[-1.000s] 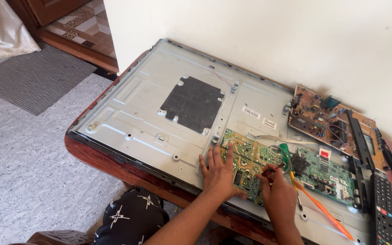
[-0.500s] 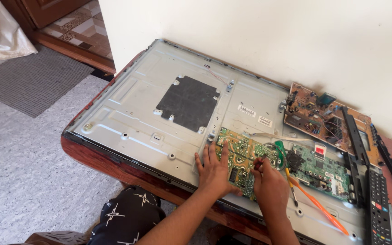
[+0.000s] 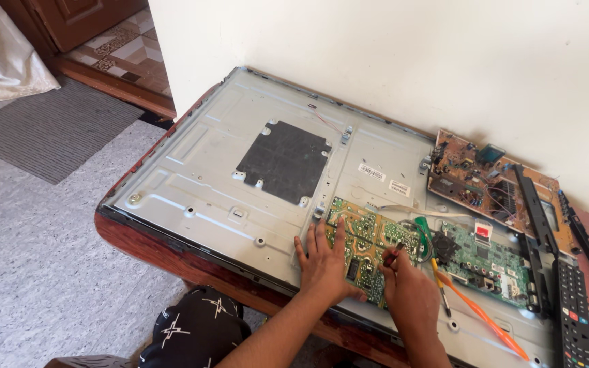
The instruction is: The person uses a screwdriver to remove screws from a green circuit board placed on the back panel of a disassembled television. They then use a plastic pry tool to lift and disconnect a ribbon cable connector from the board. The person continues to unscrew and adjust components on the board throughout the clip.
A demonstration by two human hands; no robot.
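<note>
Both hands [image 3: 366,276] lower on circuit board [image 3: 371,242]

Reddish wooden table [image 3: 146,249] carries face-down grey metal TV panel [image 3: 206,177], black remote [image 3: 575,313] at right end.

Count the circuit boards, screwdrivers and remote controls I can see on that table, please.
Circuit boards: 3, a yellow-green board under both hands, a green board, a brown board.
Screwdrivers: 2, a green-handled one, an orange-handled one.
Remote controls: 1, a black remote.
Total: 6.
</note>
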